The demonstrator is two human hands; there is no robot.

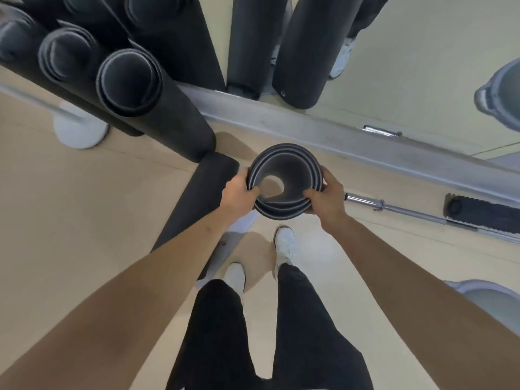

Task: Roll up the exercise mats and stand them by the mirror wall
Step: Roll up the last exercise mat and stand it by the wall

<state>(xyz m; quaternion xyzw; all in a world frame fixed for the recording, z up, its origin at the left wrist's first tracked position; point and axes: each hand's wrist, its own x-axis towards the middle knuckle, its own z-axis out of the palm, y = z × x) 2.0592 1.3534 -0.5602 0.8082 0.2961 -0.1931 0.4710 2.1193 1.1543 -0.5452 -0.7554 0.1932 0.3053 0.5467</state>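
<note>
I look straight down into a dark rolled mat [284, 164] standing upright on the floor in front of my feet; floor shows through its hollow core. My left hand [239, 192] grips its top rim on the left, fingers curled over the edge. At the right of the rim my right hand [326, 199] holds it the same way. Several other rolled dark mats [129, 83] lean against the mirror wall [408, 66] at the upper left. One more rolled mat [202, 198] lies flat on the floor, left of the upright roll.
A silver ledge [323, 133] runs along the mirror's base. A barbell [394, 207] lies on the floor at the right beside a black ridged roller [484, 213]. A white round stand base [80, 130] sits at the left. Grey tubs [489, 299] are at the right edge.
</note>
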